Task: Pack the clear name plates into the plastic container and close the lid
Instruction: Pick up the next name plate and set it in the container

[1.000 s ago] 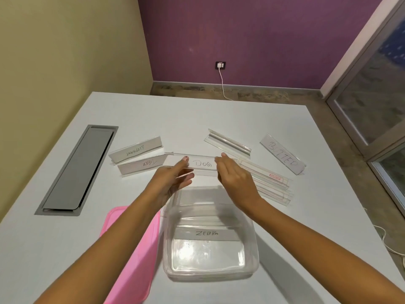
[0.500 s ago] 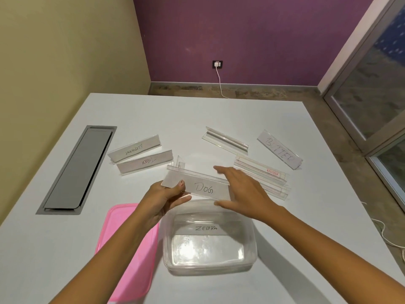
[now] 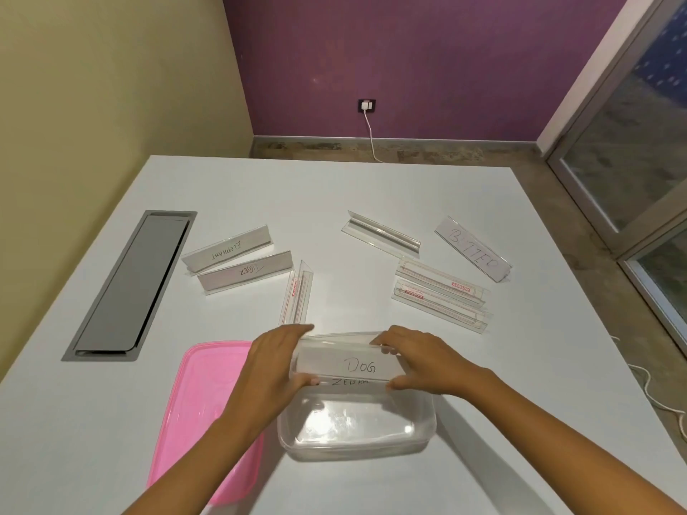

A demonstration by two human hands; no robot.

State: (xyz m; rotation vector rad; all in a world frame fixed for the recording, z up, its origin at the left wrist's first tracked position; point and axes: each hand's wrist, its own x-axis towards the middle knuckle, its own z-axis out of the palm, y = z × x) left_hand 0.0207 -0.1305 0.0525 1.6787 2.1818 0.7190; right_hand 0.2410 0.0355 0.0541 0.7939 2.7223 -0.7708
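The clear plastic container [image 3: 357, 446] stands open near the table's front. My left hand [image 3: 273, 360] and my right hand [image 3: 420, 360] hold the DOG name plate [image 3: 349, 364] by its ends, over the container's far half. A ZEBRA plate [image 3: 349, 382] lies inside, mostly hidden under it. The pink lid [image 3: 202, 395] lies flat left of the container, partly under my left arm. Loose plates remain on the table: ELEPHANT [image 3: 226, 249], TIGER [image 3: 247, 273], an empty one [image 3: 297, 295] pointing away from me, another empty one [image 3: 381, 234], two stacked ones [image 3: 440, 295] and a labelled one [image 3: 472, 249] at the right.
A grey cable hatch [image 3: 130, 286] is set into the white table [image 3: 371, 180] on the left. A white cable [image 3: 665, 399] hangs off the table's right edge. Beyond the table are a purple wall with a socket [image 3: 367, 105] and a glass door on the right.
Both hands have carried the DOG plate from the middle of the table toward me and lowered it into the container's mouth. An empty plate now shows where it lay.
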